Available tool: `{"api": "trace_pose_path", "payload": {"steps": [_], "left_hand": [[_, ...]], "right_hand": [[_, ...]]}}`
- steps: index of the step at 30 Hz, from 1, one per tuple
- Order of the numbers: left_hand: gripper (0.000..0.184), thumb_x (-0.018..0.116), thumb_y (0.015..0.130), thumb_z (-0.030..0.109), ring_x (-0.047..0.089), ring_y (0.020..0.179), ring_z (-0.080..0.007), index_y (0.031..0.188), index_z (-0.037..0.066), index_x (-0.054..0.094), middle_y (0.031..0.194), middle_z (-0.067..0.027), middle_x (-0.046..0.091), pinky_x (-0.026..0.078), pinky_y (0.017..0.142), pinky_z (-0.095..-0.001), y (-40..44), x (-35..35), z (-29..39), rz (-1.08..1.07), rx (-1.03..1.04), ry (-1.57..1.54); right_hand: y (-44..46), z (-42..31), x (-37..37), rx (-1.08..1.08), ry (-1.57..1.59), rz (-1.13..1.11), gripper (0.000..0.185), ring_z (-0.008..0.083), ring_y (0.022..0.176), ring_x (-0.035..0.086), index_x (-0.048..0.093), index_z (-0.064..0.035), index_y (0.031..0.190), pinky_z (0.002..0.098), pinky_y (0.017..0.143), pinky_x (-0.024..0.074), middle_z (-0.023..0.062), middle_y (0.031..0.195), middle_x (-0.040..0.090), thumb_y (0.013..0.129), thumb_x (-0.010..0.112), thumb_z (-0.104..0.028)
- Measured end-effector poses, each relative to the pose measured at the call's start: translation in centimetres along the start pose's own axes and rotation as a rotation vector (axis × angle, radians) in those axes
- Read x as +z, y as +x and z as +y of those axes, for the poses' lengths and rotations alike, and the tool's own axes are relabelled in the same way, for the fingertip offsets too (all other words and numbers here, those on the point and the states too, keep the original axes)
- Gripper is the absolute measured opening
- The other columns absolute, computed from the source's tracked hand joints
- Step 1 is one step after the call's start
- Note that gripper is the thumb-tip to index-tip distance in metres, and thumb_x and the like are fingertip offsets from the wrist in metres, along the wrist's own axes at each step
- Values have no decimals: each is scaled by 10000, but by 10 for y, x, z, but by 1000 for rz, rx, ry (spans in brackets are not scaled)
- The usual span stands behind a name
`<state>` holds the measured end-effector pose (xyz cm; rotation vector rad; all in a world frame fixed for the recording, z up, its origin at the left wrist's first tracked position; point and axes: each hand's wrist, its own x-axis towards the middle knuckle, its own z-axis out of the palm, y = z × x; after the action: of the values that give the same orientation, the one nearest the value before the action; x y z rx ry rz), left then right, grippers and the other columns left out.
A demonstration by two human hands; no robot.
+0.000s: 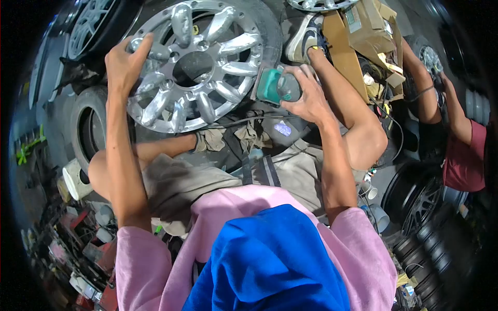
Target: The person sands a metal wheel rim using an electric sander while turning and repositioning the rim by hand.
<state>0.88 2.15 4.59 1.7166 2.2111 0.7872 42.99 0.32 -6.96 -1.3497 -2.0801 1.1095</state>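
A silver multi-spoke wheel rim [179, 110] lies on a dark tyre [271, 31] in front of my knees. At the rim's left edge is my left hand [127, 62], its thumb and fingers apart on a spoke end. My right hand [307, 96] is wrapped round the dark rounded top of a green sander [268, 86]. The sander stands tilted at the rim's right edge; whether its pad touches the rim I cannot tell. A dark cable [244, 122] runs below the rim.
Beside my right foot is an open cardboard box [360, 31] with odds and ends. A co-worker's arms [454, 106] reach to another wheel part at the right. An upright tyre [83, 122] stands left. More rims [423, 202] and tools lie around.
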Motion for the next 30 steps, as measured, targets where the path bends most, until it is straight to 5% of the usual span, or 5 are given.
{"api": "trace_pose_path", "payload": {"steps": [11,19,30], "left_hand": [[544,750,928,471,647,690,-266,993,-70,748,748,-234,692,532,736,-405,4,11,-12,55,40,1],[550,749,934,484,618,663,-215,986,-63,747,715,-214,676,519,699,-394,-3,6,-5,59,50,21],[572,746,926,498,720,720,-305,1019,-66,760,754,-249,706,543,738,-418,-5,10,-6,90,41,30]], "right_hand": [[6,-14,5,-93,-98,29,715,466,1080,631,586,-146,1319,525,898,538,172,1211,556,647,832,-136],[18,-36,8,-93,-115,-19,710,453,1103,621,591,-156,1312,521,919,524,151,1228,552,651,851,-132],[8,-25,11,-97,-176,-8,754,473,1067,641,592,-182,1328,548,899,536,169,1217,545,634,883,-136]]}}
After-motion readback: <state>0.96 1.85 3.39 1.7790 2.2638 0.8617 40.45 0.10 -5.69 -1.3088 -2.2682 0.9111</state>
